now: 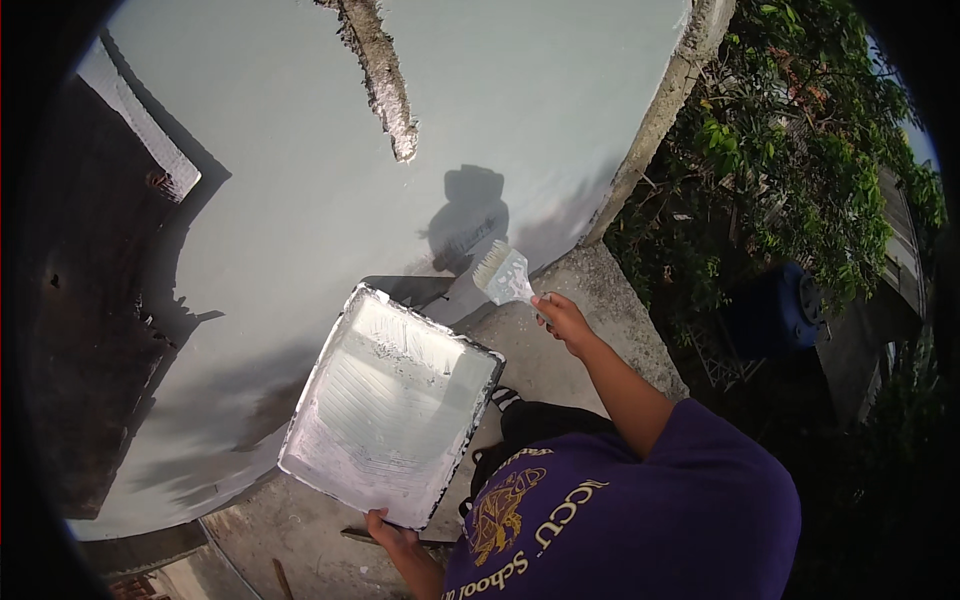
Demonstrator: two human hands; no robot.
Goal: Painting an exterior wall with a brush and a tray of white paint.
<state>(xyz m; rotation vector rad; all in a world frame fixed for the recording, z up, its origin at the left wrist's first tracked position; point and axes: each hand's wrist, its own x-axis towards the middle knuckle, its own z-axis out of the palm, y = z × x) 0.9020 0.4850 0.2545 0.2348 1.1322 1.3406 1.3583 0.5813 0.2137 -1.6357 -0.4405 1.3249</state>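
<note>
Two things held: a brush (507, 276) in the right hand (563, 320), fingers wrapped closed on its narrow end; a tray (322, 374) in the left hand (393, 535), clamped at its lower edge
Brush: wide and flat, pale bristles (489, 264) spread in ragged clumps, body smeared white; in front of the wall (270, 120), and I cannot tell if the tips touch
Tray: boxy rectangle, dark rim crusted white, slanting ridges showing through wet-looking paint (378, 405)
Wall: smooth, pale grey-green, with a rough, gritty gouge (378, 75)
Ledge (590, 285): coarse grey concrete
Shirt (650, 500): purple cloth, gold print
Beyond: leafy branches (800, 130), a blue barrel (770, 312)
</note>
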